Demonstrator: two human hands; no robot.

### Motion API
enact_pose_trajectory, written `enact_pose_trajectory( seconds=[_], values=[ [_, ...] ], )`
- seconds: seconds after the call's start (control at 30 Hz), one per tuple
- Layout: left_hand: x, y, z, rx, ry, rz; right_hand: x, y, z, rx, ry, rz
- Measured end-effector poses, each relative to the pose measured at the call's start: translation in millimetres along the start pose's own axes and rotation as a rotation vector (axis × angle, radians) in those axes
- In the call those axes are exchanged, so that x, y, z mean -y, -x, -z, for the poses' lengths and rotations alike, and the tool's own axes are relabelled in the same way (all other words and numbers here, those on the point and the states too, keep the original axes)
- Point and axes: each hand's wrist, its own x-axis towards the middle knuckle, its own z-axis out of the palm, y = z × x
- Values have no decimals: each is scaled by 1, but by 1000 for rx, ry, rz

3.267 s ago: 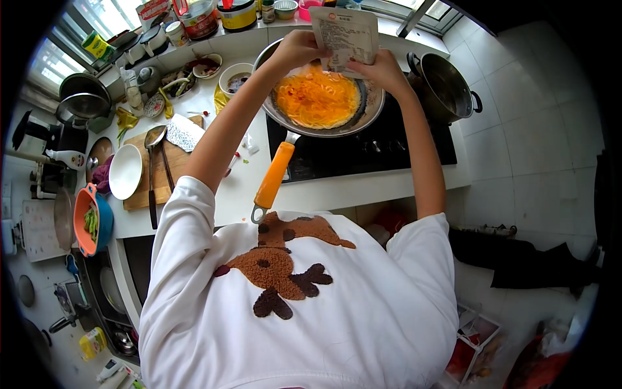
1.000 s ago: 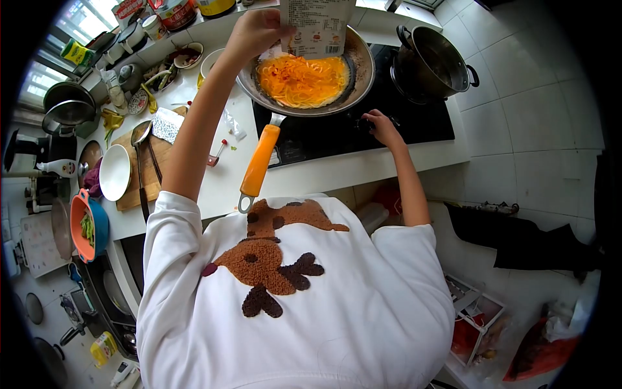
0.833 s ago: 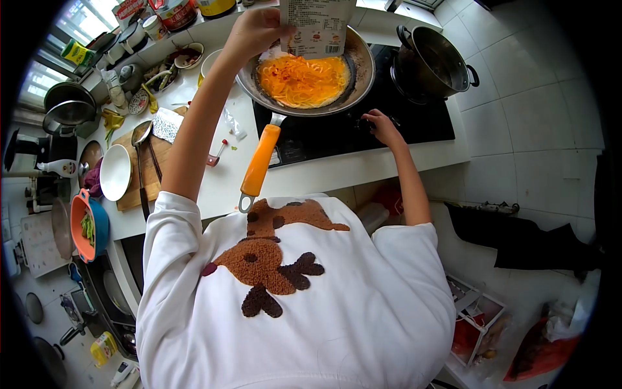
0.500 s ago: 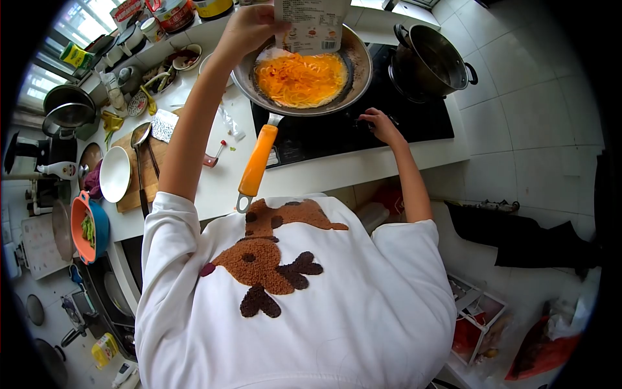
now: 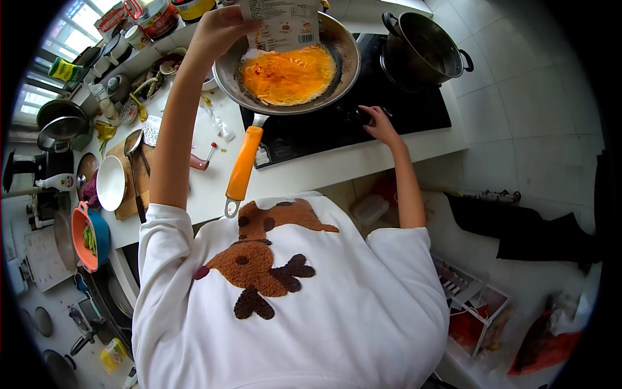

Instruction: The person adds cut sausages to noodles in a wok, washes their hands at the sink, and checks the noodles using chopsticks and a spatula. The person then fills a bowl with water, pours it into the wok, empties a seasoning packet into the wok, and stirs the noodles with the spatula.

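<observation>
My left hand [image 5: 223,29] pinches a white printed packet [image 5: 283,24] with a barcode, holding it over the frying pan [image 5: 350,68]. Part of the packet lies beyond the top of the view. In the pan is a flat layer of orange-yellow shredded food [image 5: 288,74] with redder bits on its left side. The pan's orange handle [image 5: 245,162] points toward my body. My right hand [image 5: 381,124] is at the front of the black cooktop [image 5: 304,139], fingers apart beside a dark control knob [image 5: 358,116]; any contact is unclear.
A dark two-handled pot [image 5: 427,48] stands on the right of the cooktop. Leftward are a cutting board [image 5: 144,172] with a ladle [image 5: 133,142], a white bowl [image 5: 111,183], a red-handled tool [image 5: 199,161] and a basin of greens [image 5: 97,236]. Jars line the back.
The view has shifted slightly, so the pan and counter appear further left. My left hand still holds the packet over the pan. My right hand's fingers have spread apart near the knob.
</observation>
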Motion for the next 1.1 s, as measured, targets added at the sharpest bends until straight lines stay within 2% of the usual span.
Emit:
enact_pose_trajectory(
  seconds=[0.1, 0.3, 0.37, 0.47, 0.57, 0.8, 0.87, 1.1],
  values=[
    [-3, 2, -1, 28, 36, -9, 2, 1, -6, -38, -41, -20],
    [-2, 2, -7, 25, 45, 54, 4, -11, 0, -69, 114, 122],
    [-1, 0, -8, 53, 52, 34, 7, -16, 6, 44, 208, 145],
    [-4, 2, -10, 44, 25, 48, 11, -20, 9, 85, 238, 218],
    [-9, 4, -10, 49, 53, 38, 18, -20, 12, 136, 320, 178],
    [-14, 7, -7, 25, 41, 40, 23, -21, 17, 168, 349, 182],
    [-16, 7, -6, 26, -1, 36, 19, -21, 16, 155, 375, 262],
    [-16, 6, -2, 27, -9, 1, 20, -21, 17, 172, 459, 339]
  ],
)
